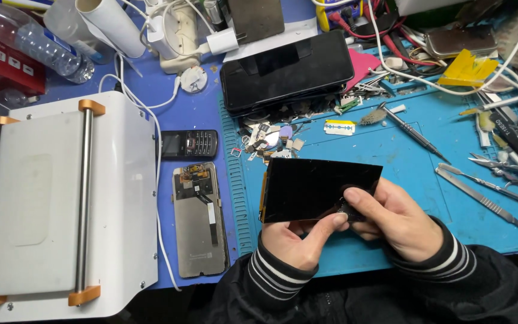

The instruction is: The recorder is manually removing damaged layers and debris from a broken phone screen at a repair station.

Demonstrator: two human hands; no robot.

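I hold a black glossy phone screen panel (313,187) above the blue work mat (391,150), tilted slightly. My left hand (298,240) supports its lower edge from beneath, thumb pressed up toward the lower right corner. My right hand (391,219) grips that same corner, thumb on the glass; a small dark object sits between the two thumbs, too small to identify. Both sleeves are black with striped cuffs.
A white machine with a metal roller bar (82,204) fills the left. Beside it lie a face-down phone display (199,219) and a small black keypad phone (189,144). Stacked dark phones (286,69), small loose parts, tweezers (487,201), a screwdriver (415,132) and cables crowd the rest of the bench.
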